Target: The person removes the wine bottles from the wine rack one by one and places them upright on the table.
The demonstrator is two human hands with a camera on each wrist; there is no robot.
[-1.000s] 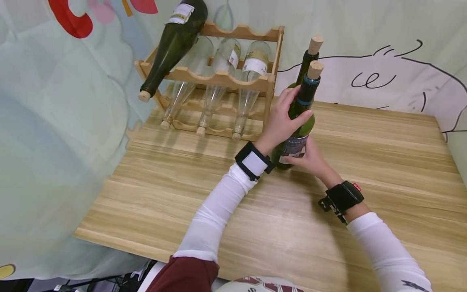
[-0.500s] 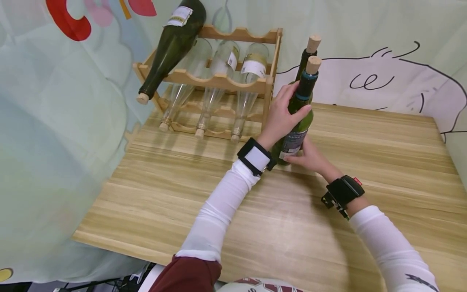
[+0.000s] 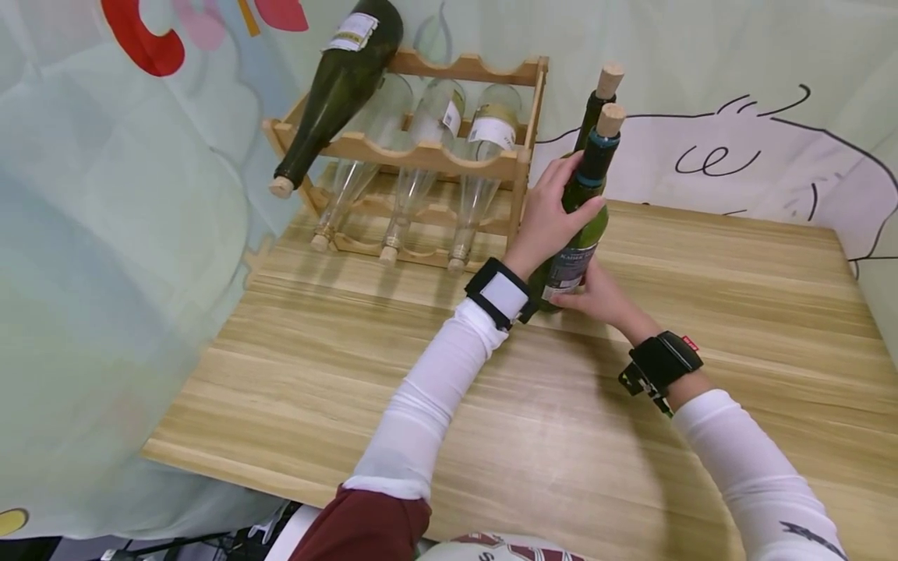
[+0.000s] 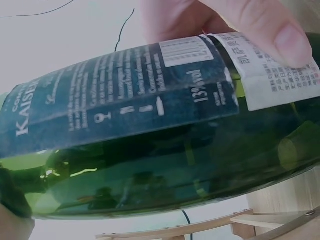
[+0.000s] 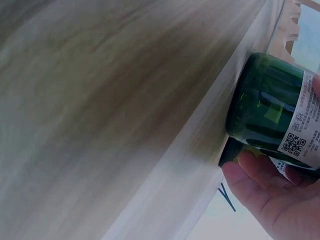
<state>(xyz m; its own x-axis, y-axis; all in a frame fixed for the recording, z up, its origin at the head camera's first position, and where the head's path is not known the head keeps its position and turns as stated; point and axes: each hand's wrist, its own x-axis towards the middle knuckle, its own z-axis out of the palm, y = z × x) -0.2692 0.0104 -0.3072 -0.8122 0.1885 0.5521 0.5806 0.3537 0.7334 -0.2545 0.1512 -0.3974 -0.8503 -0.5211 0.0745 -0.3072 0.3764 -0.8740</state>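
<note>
A green wine bottle [image 3: 574,261] with a cork and a dark label stands nearly upright, leaning slightly, right of the rack. My left hand [image 3: 550,214] grips it at the shoulder and neck, thumb across the front. Low on the bottle, my right hand [image 3: 599,296] holds it from the right, thumb on the white lower label. In the right wrist view, the bottle's base [image 5: 245,100] is close over the tabletop and my right fingers [image 5: 255,172] curl beneath its side. Directly behind it stands a second corked wine bottle [image 3: 591,125], mostly hidden.
A wooden wine rack [image 3: 522,164] stands to the left, close to my left hand. Three clear corked bottles [image 3: 480,187] lie in it, necks toward me. A large dark green bottle [image 3: 337,89] lies on its upper left. Printed cloth [image 3: 708,156] hangs behind the table [image 3: 737,312].
Both hands and the held bottle have shifted slightly upward in the head view, away from my body. The grip stays the same, and the rack's bottles have not moved.
</note>
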